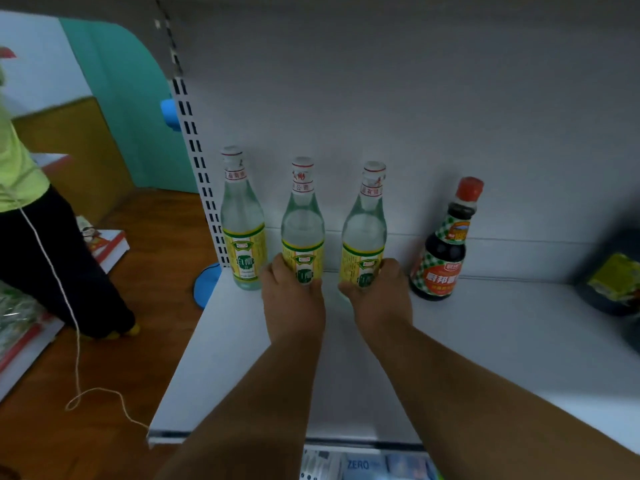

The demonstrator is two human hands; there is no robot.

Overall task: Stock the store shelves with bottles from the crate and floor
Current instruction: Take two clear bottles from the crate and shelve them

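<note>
Three clear glass bottles with yellow-green labels stand upright in a row at the back of a white shelf (485, 358). My left hand (292, 306) is wrapped around the base of the middle bottle (302, 223). My right hand (379, 299) grips the base of the right bottle (365, 230). The leftmost clear bottle (242, 220) stands free beside the slotted upright. A dark sauce bottle (441, 251) with a red cap stands just right of my right hand.
A dark jug with a yellow label (616, 275) sits at the shelf's far right. A person in a green top and dark trousers (45, 237) stands on the wooden floor at left, with a loose white cord (78, 341). Blue packages (367, 464) lie on the shelf below.
</note>
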